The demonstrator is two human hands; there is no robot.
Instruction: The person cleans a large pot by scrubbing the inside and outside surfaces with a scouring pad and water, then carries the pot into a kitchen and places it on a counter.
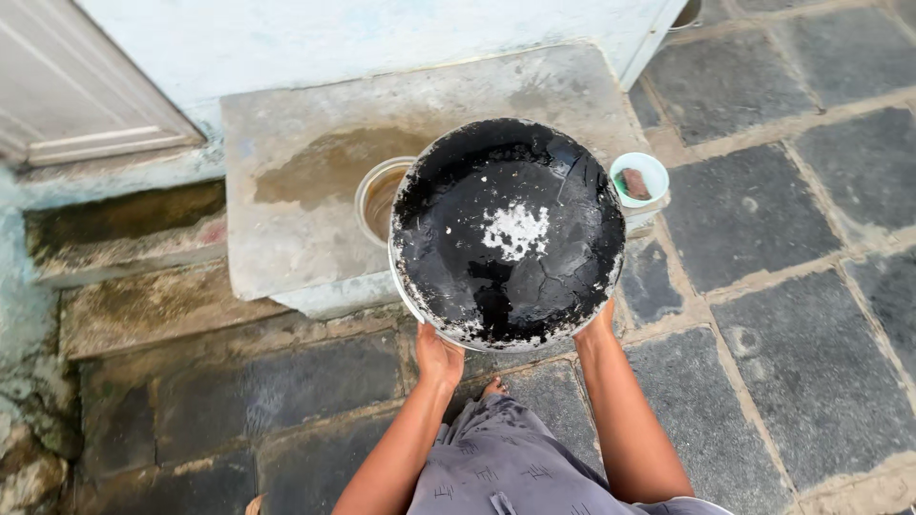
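The left hand [438,357] and right hand [597,324] clamp their fingers on the lower rim of a round, soot-blackened metal pan [507,232], held bottom-up above a wet grey stone slab [305,162], beside a small pale plastic bowl [639,178].

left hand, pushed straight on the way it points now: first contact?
The left hand already grips the blackened round pan. Beyond it, probably the steel vessel on the stone slab; depth unclear.

Round blackened pan [508,234], sooty underside up; white patch at centre
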